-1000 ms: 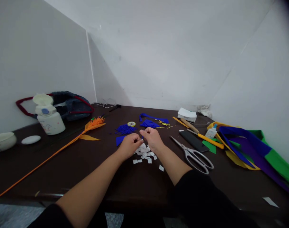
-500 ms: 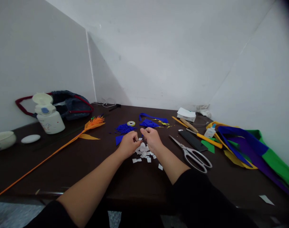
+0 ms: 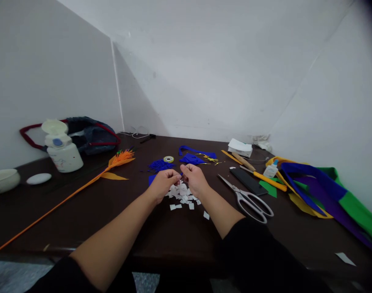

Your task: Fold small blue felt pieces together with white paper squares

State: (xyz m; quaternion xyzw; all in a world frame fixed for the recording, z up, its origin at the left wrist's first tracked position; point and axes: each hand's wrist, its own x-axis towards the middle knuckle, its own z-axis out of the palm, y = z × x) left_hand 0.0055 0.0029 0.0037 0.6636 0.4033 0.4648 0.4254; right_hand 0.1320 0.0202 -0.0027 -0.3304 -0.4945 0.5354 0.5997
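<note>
Over a pile of small white paper pieces (image 3: 183, 195), my two hands meet with their fingertips pinched. My left hand (image 3: 162, 186) is closed at the thumb and forefinger; what it grips is too small to make out. Closed beside it, my right hand (image 3: 195, 181) has a tiny blue strip (image 3: 182, 175) at its fingertips. Cut blue strips (image 3: 161, 165) lie in a heap beyond my left hand, and a blue piece (image 3: 151, 179) shows partly behind it. Folded blue material (image 3: 191, 158) with yellow shreds lies beyond my right hand.
Scissors (image 3: 250, 199), a black phone-like slab (image 3: 248, 181), a yellow-handled cutter (image 3: 270, 181) and a glue bottle (image 3: 270, 169) lie right, beside coloured sheets (image 3: 320, 185). Leftward are an orange paper flower (image 3: 120, 158), a bottle (image 3: 64, 156) and a bowl (image 3: 4, 181). A tape roll (image 3: 168, 159) sits behind.
The white piece at my left fingertips no longer shows there. My left hand has turned slightly, its fingers now reaching to my right fingertips, and more of the white pile shows.
</note>
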